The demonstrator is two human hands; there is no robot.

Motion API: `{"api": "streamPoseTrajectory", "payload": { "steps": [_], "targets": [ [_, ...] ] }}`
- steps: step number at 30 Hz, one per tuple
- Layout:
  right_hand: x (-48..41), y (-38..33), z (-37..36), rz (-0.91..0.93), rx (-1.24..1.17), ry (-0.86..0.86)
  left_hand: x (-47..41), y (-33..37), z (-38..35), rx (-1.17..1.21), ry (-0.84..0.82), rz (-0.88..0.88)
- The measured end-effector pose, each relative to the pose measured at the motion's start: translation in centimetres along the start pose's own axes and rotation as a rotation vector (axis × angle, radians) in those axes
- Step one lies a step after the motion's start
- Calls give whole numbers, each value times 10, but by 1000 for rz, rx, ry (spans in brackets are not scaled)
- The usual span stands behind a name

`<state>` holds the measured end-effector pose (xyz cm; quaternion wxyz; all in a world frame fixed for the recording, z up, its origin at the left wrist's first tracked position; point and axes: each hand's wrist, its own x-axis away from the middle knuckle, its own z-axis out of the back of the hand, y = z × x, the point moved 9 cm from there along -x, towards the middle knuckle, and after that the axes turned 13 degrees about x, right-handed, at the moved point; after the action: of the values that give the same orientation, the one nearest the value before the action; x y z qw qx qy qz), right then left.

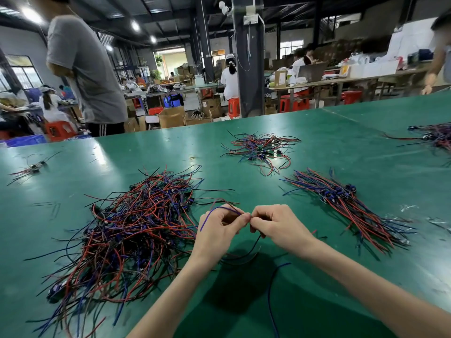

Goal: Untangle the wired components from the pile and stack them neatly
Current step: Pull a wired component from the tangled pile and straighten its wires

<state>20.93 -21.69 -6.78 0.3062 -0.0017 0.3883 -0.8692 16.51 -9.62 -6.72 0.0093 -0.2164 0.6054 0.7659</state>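
Now the left hand [216, 230] and right hand [277, 228] pinch one thin wire [219, 208]; it looks light and bendy, best held near its end.

My green bench [341, 147] carries a big tangled pile [136, 235] of red, blue and black wired components on my left. To my right lies a straighter stack [346, 206], its wires laid side by side. Farther off sits a smaller loose pile [258, 148], with a few pieces [31, 168] at the far left and another heap [434, 136] at the right edge.
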Motion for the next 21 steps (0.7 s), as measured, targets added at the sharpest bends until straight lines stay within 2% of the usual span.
{"api": "streamPoseTrajectory", "payload": {
  "steps": [5, 10, 14, 17, 21],
  "targets": [
    [1, -5, 1, 50, 24, 34, -1, -1, 0, -18, -13, -16],
    [0, -7, 7, 66, -19, 75, 2, -14, -5, 316, 45, 144],
    [1, -8, 7, 69, -41, 78, 5, -26, -8, 467, 83, 269],
    [1, -6, 7, 55, -62, 76, 8, -33, -16, 664, 48, 394],
    [1, -3, 5, 12, -120, 68, 8, -36, -22, 746, -2, 432]
  ]
}}
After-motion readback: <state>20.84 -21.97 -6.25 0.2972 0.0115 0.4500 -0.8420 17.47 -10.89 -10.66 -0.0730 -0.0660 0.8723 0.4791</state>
